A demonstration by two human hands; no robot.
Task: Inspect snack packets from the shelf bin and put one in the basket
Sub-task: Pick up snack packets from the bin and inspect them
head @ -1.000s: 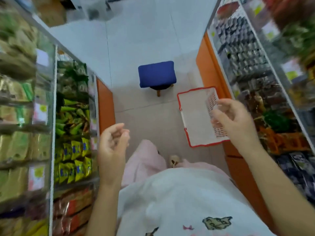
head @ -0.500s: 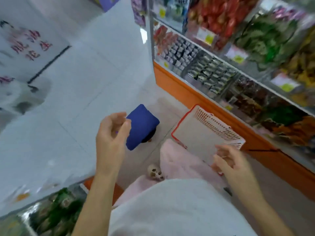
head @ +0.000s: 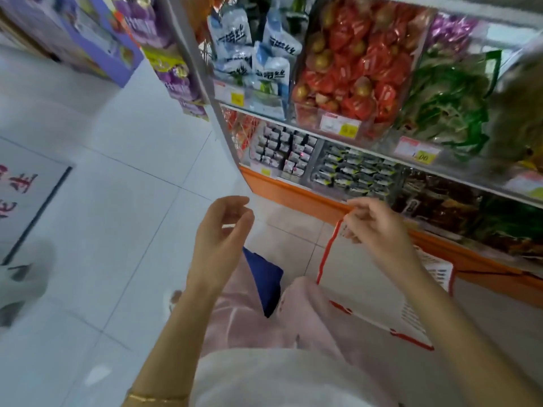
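Note:
A white basket with a red rim (head: pixel 325 254) stands on the floor beside the orange shelf base, partly hidden by my right arm. My right hand (head: pixel 374 227) hovers in front of the basket's far rim with fingers loosely curled, holding nothing. To the left, over the floor and at about the same height, is my left hand (head: pixel 223 227), loosely curled and empty too. Shelf bins ahead hold snack packets: red ones (head: pixel 352 69), green ones (head: pixel 446 107), small black-and-white ones (head: pixel 285 151) and dark striped ones (head: pixel 352 174).
A blue stool (head: pixel 264 280) stands on the tiled floor between my arms, just above my pink-trousered knees. White-and-blue bags (head: pixel 255 54) hang at the shelf's left end, with purple boxes (head: pixel 167 54) beyond. A floor mat (head: pixel 26 195) lies at the left.
The view has swung right and up, from the aisle floor to the right-hand shelf. Both hands stay empty; the right one has risen in front of the basket's rim.

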